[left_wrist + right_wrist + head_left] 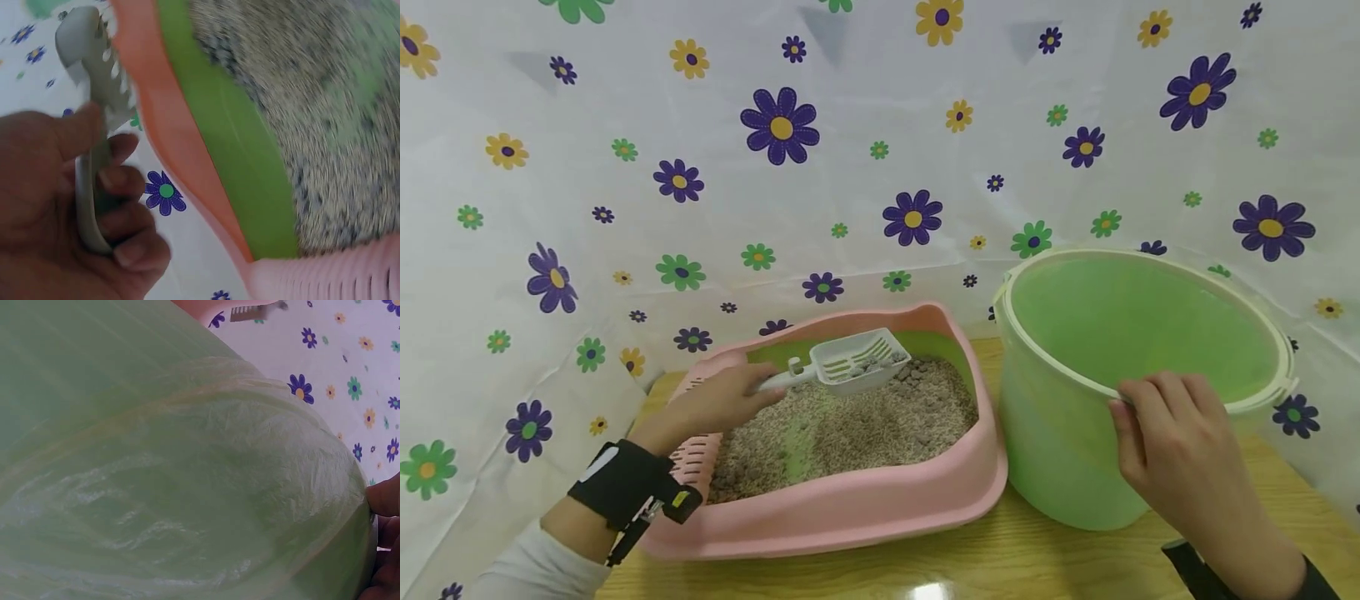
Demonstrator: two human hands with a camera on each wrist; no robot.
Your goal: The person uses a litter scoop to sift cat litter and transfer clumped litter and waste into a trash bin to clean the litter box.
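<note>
Left fingers (119, 206) curled round the handle of a white slotted scoop (853, 362), thumb pressed along the top. Left hand (718, 404) held it level over the litter (865, 417), a few grey clumps in its bowl, toward the far side of the pink litter tray (850, 508). Right fingers (1157, 400) hooked over the near rim of the green bucket (1060, 450), thumb down its outer wall, right hand (1183, 454) gripping there. Bucket stood upright just right of the tray, lined with a thin plastic film. Both rested on a wooden table (1037, 558), backed by a flowered cloth (880, 167)
</note>
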